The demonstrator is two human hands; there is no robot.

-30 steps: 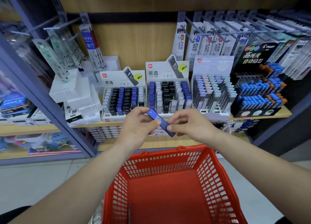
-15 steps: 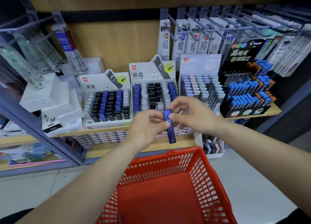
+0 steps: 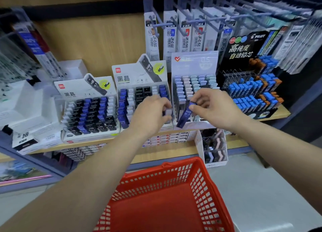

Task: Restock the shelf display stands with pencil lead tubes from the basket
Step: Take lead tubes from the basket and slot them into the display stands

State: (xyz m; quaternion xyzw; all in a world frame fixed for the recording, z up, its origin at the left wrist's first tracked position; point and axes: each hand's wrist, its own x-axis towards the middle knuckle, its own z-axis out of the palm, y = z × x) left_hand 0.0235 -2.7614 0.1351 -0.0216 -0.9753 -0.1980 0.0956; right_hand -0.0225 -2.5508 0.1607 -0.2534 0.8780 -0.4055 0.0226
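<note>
Setting: stationery aisle with a wood-backed shelf (image 3: 280, 111); refill packs (image 3: 169, 38) hang on hooks at upper right of the frame.
Tube: your blue lead tube (image 3: 185, 115), marked HB 0.7, is at centre frame. It is tilted, top end up and right, bottom end down and left, in front of the pastel stand (image 3: 193, 61) and not yet in any slot.
Handling: judge it light, stiff and smooth-sided, so it may slip. The leads inside probably snap if it drops. Take it by the flat faces near the top end.
Right hand: your right hand (image 3: 216, 108) pinches the tube's top end between thumb and fingers; the rest of the tube hangs free below them.
Left hand: your left hand (image 3: 149, 115) is just left of the tube and apart from it. Its fingers are curled at the right-hand column of the middle stand (image 3: 139, 71), around something pale there. You cannot tell whether they grip it.
Neighbours: left stand (image 3: 83, 87) holds black and blue tubes; Pilot stand (image 3: 244, 47) sits at far right.
Basket: red basket (image 3: 174, 170) sits low centre, under both forearms.
</note>
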